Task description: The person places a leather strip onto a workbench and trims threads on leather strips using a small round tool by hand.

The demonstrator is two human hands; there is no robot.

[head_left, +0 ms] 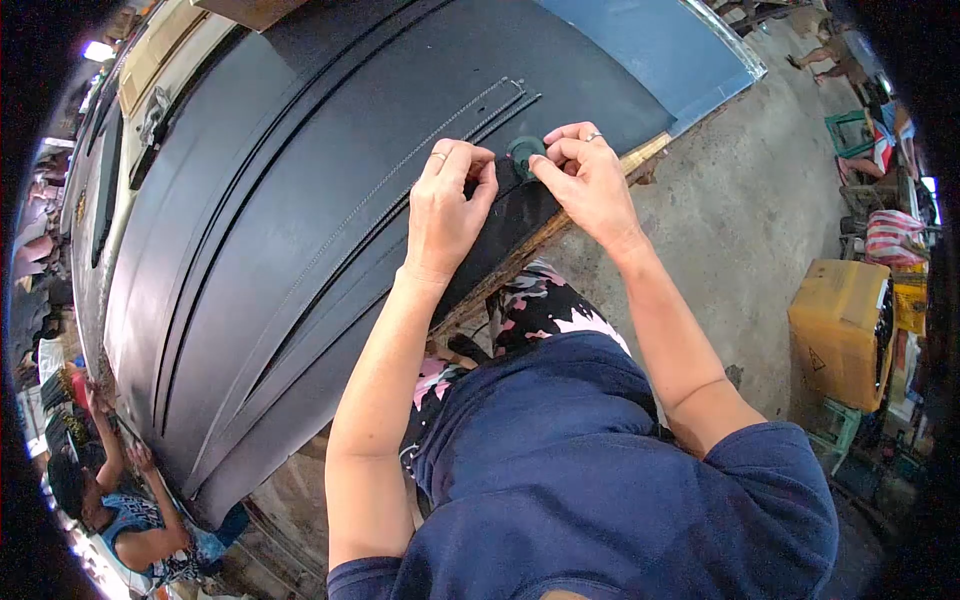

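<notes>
Both of my hands are raised over the near edge of a table covered with a dark sheet (360, 120). My left hand (450, 205) is closed, thumb and fingertips pinched together; whatever is between them is too small to make out. Level with it on the right, my right hand (590, 185) pinches a small dark green round piece (523, 150) at its edge. Long thin dark strips (400, 205) lie on the sheet beside my left hand, and one looks like a beaded cord or zipper (470, 112).
Another person (150, 520) has their arms at the table's far left end. A blue sheet (650, 50) covers the right end. Beyond the wooden edge (645, 152) is concrete floor, with a cardboard box (838, 325) on a green stool (835, 430).
</notes>
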